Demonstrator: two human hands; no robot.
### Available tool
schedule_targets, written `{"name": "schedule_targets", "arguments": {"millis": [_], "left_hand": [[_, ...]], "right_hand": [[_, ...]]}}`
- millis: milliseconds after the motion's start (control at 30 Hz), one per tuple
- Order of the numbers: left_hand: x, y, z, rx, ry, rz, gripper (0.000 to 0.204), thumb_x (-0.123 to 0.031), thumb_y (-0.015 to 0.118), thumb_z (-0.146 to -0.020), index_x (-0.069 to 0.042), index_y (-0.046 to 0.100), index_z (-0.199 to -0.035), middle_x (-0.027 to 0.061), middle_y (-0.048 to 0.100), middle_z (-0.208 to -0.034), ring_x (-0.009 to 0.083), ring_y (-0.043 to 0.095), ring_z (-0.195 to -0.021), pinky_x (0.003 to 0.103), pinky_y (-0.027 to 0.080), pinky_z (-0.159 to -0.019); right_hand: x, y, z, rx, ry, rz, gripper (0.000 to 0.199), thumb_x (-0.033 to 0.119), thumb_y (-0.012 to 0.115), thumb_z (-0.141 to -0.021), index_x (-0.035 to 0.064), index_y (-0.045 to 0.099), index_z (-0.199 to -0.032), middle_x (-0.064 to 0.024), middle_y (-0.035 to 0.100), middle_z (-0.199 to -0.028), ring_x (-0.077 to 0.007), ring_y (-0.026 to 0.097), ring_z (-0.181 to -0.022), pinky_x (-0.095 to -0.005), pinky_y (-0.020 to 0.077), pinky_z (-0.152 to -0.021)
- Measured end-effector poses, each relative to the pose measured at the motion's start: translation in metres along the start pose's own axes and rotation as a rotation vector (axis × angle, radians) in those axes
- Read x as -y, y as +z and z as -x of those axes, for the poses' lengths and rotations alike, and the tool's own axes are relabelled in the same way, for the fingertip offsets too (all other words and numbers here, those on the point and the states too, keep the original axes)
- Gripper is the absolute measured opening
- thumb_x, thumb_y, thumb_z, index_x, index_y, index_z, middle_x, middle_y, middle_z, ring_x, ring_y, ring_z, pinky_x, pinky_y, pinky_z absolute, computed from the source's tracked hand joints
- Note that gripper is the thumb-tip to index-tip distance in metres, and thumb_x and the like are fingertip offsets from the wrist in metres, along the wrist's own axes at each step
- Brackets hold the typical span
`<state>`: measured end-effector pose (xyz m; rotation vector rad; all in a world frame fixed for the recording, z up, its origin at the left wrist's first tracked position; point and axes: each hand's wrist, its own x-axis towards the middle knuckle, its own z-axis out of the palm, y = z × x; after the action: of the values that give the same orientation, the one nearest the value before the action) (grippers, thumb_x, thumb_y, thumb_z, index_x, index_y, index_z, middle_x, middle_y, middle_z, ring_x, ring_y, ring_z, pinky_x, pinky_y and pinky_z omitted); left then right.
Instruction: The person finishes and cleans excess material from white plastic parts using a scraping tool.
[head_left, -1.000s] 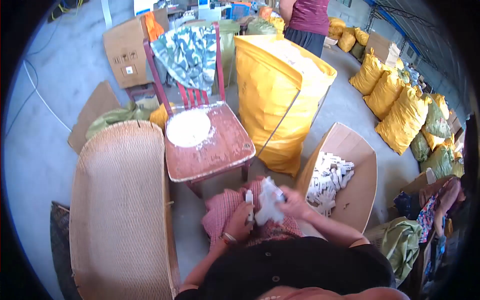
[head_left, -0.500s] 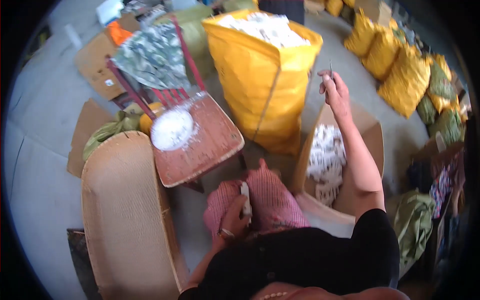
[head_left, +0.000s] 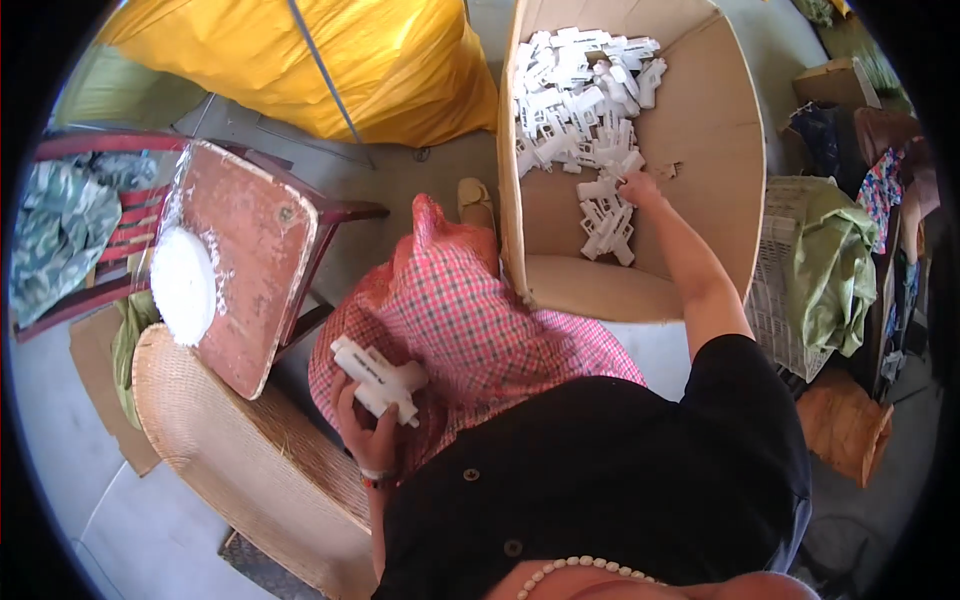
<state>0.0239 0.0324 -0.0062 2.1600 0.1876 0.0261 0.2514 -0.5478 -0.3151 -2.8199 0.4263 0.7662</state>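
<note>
My left hand point(head_left: 362, 430) is closed around a white plastic toy gun point(head_left: 374, 378), held over the pink checked cloth point(head_left: 450, 300) on my lap. My right arm stretches into a large cardboard box point(head_left: 705, 130). Inside it, my right hand point(head_left: 642, 190) has its fingers bent together against the edge of a heap of similar white toy guns point(head_left: 580, 120). A white piece lies right at those fingertips, but whether they grip it or a thin tool is hidden.
Left of me stands a worn red-brown chair point(head_left: 250, 250) with a mound of white bits point(head_left: 183, 285) on its seat. A long woven basket point(head_left: 230, 420) lies beside it. A big yellow sack point(head_left: 400, 70) is ahead; a green sack point(head_left: 835, 265) sits to the right.
My right hand has come down from out over the floor, where it held a thin pointed tool, into the box. My left hand has raised the toy gun off my lap. The view has tilted downward.
</note>
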Motion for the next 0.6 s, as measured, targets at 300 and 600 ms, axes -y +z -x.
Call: {"name": "schedule_targets", "arguments": {"millis": [300, 600], "left_hand": [[0.001, -0.035, -0.010, 0.014, -0.487, 0.245, 0.064, 0.007, 0.061, -0.066, -0.002, 0.041, -0.127, 0.0141, 0.038, -0.137, 0.0259, 0.040, -0.125, 0.040, 0.032, -0.106], [0.006, -0.025, 0.009, -0.030, -0.508, 0.377, 0.060, 0.001, 0.066, -0.070, -0.001, 0.044, -0.125, 0.0153, 0.038, -0.137, 0.0257, 0.045, -0.121, 0.038, 0.038, -0.101]], "right_hand": [[0.093, 0.080, -0.121, -0.162, 0.363, -0.519, 0.066, 0.039, 0.069, -0.069, 0.0002, 0.056, -0.121, -0.0197, 0.062, -0.112, -0.0281, 0.059, -0.106, -0.0366, 0.0460, -0.090], [0.173, 0.087, -0.110, 0.158, 0.389, -1.325, 0.041, 0.032, 0.073, -0.073, 0.0005, 0.062, -0.096, -0.0147, 0.064, -0.087, -0.0190, 0.054, -0.049, -0.0357, 0.0431, -0.043]]}}
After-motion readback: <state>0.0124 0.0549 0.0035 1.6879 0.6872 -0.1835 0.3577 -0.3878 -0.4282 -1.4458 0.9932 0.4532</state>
